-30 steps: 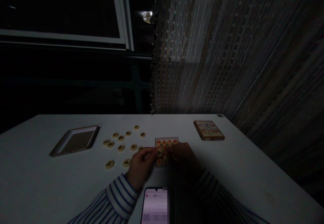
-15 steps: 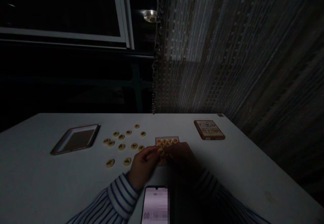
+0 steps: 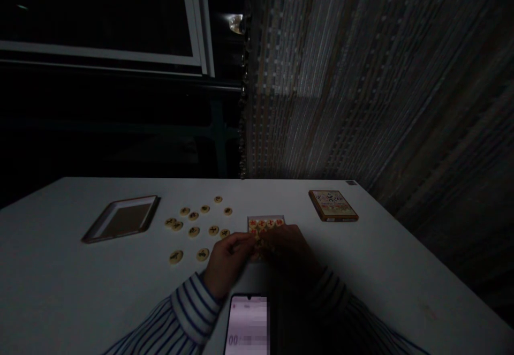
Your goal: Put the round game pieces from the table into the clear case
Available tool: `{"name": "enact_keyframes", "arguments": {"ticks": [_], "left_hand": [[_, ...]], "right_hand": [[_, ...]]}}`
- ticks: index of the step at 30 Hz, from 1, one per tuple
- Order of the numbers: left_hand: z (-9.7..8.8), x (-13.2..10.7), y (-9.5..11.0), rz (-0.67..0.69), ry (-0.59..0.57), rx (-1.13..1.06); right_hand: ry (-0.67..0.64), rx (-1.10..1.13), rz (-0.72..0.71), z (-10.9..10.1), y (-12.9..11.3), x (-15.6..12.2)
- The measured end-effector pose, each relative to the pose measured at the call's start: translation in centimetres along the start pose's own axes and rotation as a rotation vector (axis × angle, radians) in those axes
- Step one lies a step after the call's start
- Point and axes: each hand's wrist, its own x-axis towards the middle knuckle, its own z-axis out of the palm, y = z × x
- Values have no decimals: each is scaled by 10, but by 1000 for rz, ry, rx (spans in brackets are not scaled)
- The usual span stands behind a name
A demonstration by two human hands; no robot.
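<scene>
Seemingly pinched together, the fingertips of the left hand meet at the near left corner of a small open case packed with red-marked discs. In this dim light I cannot tell whether they clamp a disc or only touch one. The right hand lies curled over the case's near right part, so dark that its finger spacing cannot be told. The discs look small, light, rigid and smooth, probably apt to slip, so each is best taken by its rim between thumb and forefinger. Both wrists sit low over the white table, the palms turned inward toward each other, and the striped sleeves run back to the near edge. Loose black-marked discs lie left of the case and an empty lid farther left. A printed box sits to the right, and a lit phone lies nearest.
</scene>
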Motion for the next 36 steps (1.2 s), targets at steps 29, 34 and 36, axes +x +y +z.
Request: {"name": "enact_keyframes", "arguments": {"ticks": [29, 34, 36], "left_hand": [[-14, 10, -20, 96, 107, 257], [-13, 11, -18, 80, 118, 287], [-13, 11, -19, 78, 118, 313]], "right_hand": [[-254, -24, 82, 19, 11, 6], [-149, -7, 58, 17, 6, 1], [-108, 28, 49, 19, 6, -2]]}}
